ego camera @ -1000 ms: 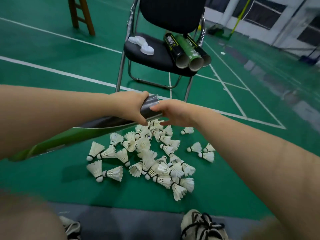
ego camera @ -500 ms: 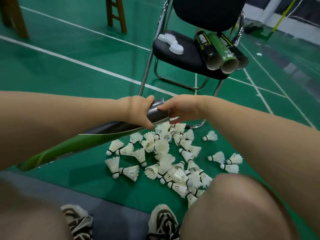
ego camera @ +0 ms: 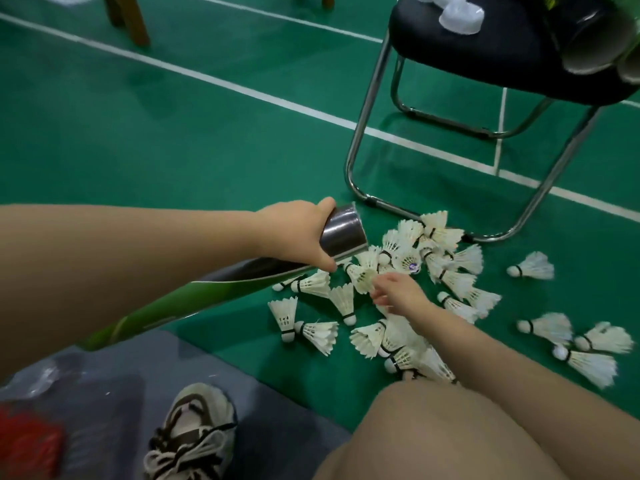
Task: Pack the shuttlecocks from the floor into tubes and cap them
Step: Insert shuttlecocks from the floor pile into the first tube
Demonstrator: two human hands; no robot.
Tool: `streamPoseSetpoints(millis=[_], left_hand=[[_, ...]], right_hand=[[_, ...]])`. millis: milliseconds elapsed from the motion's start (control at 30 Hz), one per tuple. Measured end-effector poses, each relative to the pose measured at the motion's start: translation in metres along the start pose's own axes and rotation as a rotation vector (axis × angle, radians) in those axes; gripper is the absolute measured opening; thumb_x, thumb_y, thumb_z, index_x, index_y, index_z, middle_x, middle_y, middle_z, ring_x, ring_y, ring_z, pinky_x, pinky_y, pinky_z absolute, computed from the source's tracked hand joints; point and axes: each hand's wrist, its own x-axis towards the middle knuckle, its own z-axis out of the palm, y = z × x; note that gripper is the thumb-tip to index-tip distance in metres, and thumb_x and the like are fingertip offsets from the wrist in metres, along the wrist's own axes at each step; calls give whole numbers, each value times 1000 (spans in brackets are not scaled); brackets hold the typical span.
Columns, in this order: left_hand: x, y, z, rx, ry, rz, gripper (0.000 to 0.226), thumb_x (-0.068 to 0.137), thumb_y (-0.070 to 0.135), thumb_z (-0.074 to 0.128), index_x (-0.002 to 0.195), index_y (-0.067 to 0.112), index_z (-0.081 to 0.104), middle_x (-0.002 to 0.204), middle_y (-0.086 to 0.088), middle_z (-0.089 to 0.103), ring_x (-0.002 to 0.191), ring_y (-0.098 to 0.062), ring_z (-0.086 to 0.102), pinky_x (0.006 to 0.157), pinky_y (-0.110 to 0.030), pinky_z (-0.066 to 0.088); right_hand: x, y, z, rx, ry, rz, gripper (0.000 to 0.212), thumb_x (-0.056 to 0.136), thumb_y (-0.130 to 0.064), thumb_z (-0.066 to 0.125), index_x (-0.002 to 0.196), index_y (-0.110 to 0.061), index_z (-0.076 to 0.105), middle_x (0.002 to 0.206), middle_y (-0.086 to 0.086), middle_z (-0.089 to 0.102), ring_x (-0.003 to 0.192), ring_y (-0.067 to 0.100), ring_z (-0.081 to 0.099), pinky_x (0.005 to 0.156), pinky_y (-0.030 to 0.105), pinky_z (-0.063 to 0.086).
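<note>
My left hand grips a long green and black tube near its open end, holding it slanted just above the floor. The open mouth points at a pile of several white shuttlecocks on the green floor. My right hand is down in the pile. Its fingertips pinch the feather skirt of one shuttlecock just below the tube mouth. Other shuttlecocks lie scattered to the right. The inside of the tube is hidden.
A black chair with chrome legs stands behind the pile. On its seat lie white caps and more open tubes. My shoe rests on a grey mat and my knee is at the bottom right. Wooden legs stand at the top left.
My right hand has left the tube mouth and dropped into the pile onto a shuttlecock. The view has tilted down and moved closer. The left hand still holds the tube.
</note>
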Motion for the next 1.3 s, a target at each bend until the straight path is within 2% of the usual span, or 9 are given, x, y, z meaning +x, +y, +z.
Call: streamPoseSetpoints(millis=[200,300,400,533,700,800,900,1067,1300], left_hand=[[10,-9,19,-25,-24,-43,63,69,54,71,102,21,29,74,1,50,64,-14,48,53,-31,39],[17,-13,29,-22,-48,-63,67,67,55,71,107,18,33,80,-3,55,70,-20,53,60,-36,47],[22,-16,36,-37,-71,-73,69,68,53,71,113,17,34,81,-4,56,68,-19,53,58,-34,45],[28,-19,41,-64,-90,-83,72,68,53,71,118,17,33,83,-4,57,70,-19,54,60,-36,48],[34,-23,48,-53,-119,-86,74,68,55,71,118,16,32,82,-3,55,73,-22,54,64,-38,49],[38,-25,52,-44,-124,-88,73,67,56,71,116,17,33,84,-5,57,74,-24,55,67,-40,51],[38,-26,53,-48,-126,-88,73,67,56,71,115,17,33,86,-5,58,75,-25,55,68,-39,50],[31,-32,48,-64,-132,-54,73,67,57,71,117,19,33,88,-3,58,75,-22,55,67,-36,48],[20,-43,57,-85,-36,-33,72,63,59,71,115,25,33,92,3,60,76,-19,57,67,-34,49]], right_hand=[[20,31,38,-521,-10,-273,43,89,-14,49,131,-17,47,119,3,59,101,21,57,86,30,45],[32,31,54,-728,-33,-462,58,88,-10,49,143,-19,33,146,2,38,128,21,44,105,35,36],[49,33,63,-903,-38,-523,71,87,-3,48,148,-21,17,156,1,20,139,23,29,111,35,31],[64,38,60,-1013,-35,-528,72,85,2,51,147,-18,20,150,7,31,129,28,41,104,40,42],[69,39,51,-1025,67,-513,36,87,-4,51,121,-14,50,115,8,53,99,25,56,81,36,50],[62,36,45,-911,50,-438,17,92,-20,48,99,-12,61,97,7,60,89,24,57,74,36,48],[46,28,35,-418,65,-301,27,94,-29,49,70,-18,53,67,-1,53,62,14,48,55,30,39],[11,-4,-1,-115,190,-270,37,96,-31,45,69,-6,50,60,2,42,55,14,33,54,29,25],[-17,-65,-53,-71,239,-298,36,97,-31,43,78,-6,60,65,0,47,52,11,36,51,24,30]])
